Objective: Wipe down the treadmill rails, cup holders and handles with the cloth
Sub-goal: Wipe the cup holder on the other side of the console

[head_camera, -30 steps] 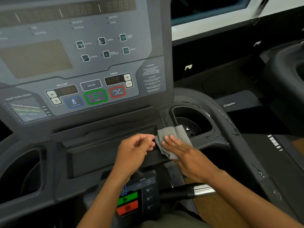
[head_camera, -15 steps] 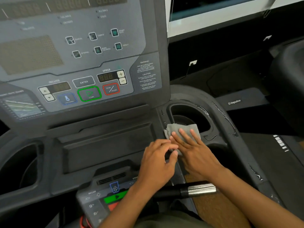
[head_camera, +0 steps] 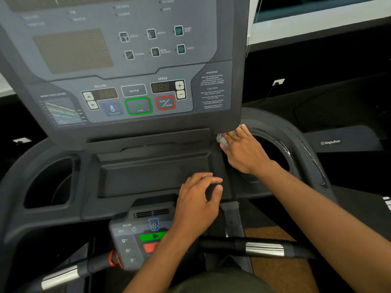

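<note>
My right hand presses a grey cloth flat against the treadmill console, at the left rim of the right cup holder, just under the display panel's lower right corner. Most of the cloth is hidden under my fingers. My left hand hovers loosely curled over the console's front edge beside the reading tray, holding nothing. The left cup holder sits at the far left. A black handle with a chrome grip runs below my arms.
The display panel with start and stop buttons stands upright ahead. A small control pad with incline keys sits low in the middle. Another chrome grip lies bottom left. A neighbouring treadmill's base is at the right.
My right hand slid the cloth up and away, from the console's front ledge to the cup holder's upper left rim. My left hand let go of the cloth and stayed back.
</note>
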{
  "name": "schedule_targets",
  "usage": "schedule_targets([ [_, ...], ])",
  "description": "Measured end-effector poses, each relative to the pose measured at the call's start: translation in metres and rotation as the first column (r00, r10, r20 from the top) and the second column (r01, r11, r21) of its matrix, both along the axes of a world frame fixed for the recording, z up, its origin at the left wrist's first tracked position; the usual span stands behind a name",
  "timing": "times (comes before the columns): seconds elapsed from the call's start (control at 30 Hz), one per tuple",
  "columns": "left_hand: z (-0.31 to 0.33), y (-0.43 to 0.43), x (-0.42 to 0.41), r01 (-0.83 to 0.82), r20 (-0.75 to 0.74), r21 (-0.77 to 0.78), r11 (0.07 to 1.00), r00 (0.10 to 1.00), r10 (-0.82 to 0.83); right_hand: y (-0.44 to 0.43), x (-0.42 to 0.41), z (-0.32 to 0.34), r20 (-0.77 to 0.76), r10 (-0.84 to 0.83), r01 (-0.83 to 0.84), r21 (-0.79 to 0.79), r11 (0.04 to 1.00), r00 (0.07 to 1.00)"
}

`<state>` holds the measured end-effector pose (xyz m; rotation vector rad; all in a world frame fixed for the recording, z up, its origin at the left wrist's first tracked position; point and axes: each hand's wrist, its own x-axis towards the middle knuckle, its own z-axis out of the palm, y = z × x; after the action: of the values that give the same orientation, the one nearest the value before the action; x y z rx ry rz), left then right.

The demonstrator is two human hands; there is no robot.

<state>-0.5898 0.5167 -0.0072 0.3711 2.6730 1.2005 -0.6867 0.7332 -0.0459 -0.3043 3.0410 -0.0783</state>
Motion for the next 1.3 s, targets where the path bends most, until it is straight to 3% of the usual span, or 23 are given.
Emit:
schedule_targets([
  [0.2, -0.004, 0.003, 0.0, -0.031, -0.016, 0.053, 0.998, 0.999, 0.031, -0.008, 0.053, -0.001, -0.048, 0.013, -0.014, -0.027, 1.0, 0.999],
  [0.37, -0.002, 0.012, -0.003, -0.022, -0.012, 0.088, 0.996, 1.0, 0.023, -0.005, 0.139, -0.002, 0.011, 0.075, -0.074, -0.067, 0.995, 0.997],
  [0.57, -0.004, 0.02, 0.0, 0.015, -0.002, 0.071, 0.997, 1.0, -0.015, 0.001, 0.189, -0.004, 0.018, 0.168, -0.168, -0.006, 0.986, 0.986],
  [0.73, -0.006, 0.02, 0.0, -0.012, -0.029, 0.103, 0.995, 0.999, 0.015, -0.015, 0.149, -0.009, 0.009, 0.053, -0.052, -0.068, 0.996, 0.999],
  [0.9, -0.009, 0.012, 0.001, -0.064, -0.031, 0.134, 0.989, 0.997, 0.069, -0.018, 0.076, -0.005, 0.068, -0.047, 0.062, -0.24, 0.969, 0.997],
  [1.03, -0.011, 0.006, 0.003, -0.089, -0.01, 0.129, 0.988, 0.996, 0.091, -0.012, 0.03, -0.004, 0.062, -0.082, 0.094, -0.225, 0.97, 0.995],
  [1.17, -0.011, 0.005, 0.005, -0.107, 0.034, 0.117, 0.987, 0.994, 0.104, -0.002, 0.005, 0.002, -0.045, -0.061, 0.052, -0.171, 0.984, 0.997],
  [1.3, -0.015, 0.006, 0.007, -0.084, 0.049, 0.093, 0.992, 0.996, 0.08, 0.022, 0.005, 0.002, -0.041, -0.123, 0.109, -0.256, 0.961, 0.991],
])
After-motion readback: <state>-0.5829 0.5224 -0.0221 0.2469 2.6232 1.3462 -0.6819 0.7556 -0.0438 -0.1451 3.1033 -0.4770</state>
